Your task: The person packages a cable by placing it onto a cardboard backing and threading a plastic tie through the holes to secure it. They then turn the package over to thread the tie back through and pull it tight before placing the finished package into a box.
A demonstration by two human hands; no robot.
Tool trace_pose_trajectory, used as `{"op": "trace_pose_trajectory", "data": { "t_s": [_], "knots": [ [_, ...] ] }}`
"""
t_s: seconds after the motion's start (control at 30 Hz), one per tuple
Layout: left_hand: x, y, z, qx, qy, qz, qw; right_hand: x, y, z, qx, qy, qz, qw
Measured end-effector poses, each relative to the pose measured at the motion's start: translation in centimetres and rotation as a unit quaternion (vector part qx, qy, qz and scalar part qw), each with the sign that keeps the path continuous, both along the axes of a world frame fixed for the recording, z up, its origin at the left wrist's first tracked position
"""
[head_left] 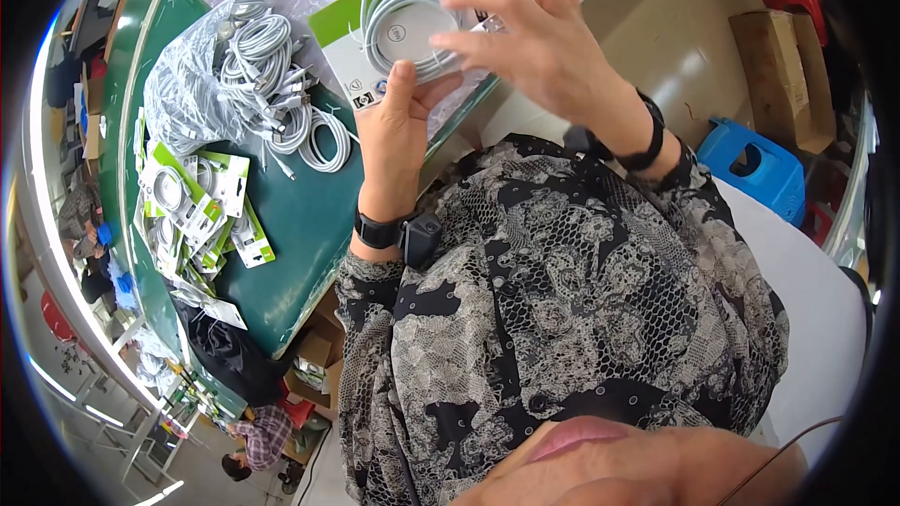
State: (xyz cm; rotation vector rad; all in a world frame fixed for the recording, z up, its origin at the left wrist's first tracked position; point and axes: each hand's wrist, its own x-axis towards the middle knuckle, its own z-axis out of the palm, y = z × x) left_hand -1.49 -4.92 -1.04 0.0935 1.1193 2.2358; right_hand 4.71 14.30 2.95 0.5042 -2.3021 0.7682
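Note:
My left hand [398, 136] is closed on a green and white packaging card [342, 28], its thumb pressed over the front near the lower edge. Against the card lies a coiled white cable [380, 19], one end of it sticking up past the card's top. To the right of the coil is my right hand [544, 47], its fingers apart and slightly bent, with nothing seen in them. Its fingertips overlap the coil's right side; whether they touch it I cannot tell. A cable plug [489, 26] shows just beside those fingers.
Left on the green table [291, 225] lies a heap of coiled white cables [267, 56] partly in a clear plastic bag [178, 84]. Nearer is a pile of carded cables [192, 206]. A blue stool [750, 169] and cardboard box [778, 75] stand right. Another person [262, 440] works lower left.

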Motion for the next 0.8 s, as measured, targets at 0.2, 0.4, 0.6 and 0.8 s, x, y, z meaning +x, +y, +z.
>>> {"op": "trace_pose_trajectory", "data": {
  "t_s": [0.2, 0.4, 0.6, 0.8],
  "knots": [
    [0.4, 0.0, 0.0, 0.068, 0.038, -0.018, 0.997, -1.2, -0.1, -0.9, 0.014, 0.017, -0.032, 0.999],
    [1.0, 0.4, 0.5, 0.001, 0.091, 0.049, 0.995, -1.2, -2.3, -0.6, -0.004, 0.002, -0.023, 1.0],
    [1.4, 0.8, 0.8, 0.005, 0.047, 0.057, 0.997, -1.3, -3.0, -0.8, -0.015, 0.007, -0.004, 1.0],
    [0.1, -0.4, -0.4, -0.014, -0.014, 0.063, 0.998, -2.2, -3.4, -1.7, -0.002, 0.031, -0.036, 0.999]
  ]
}}
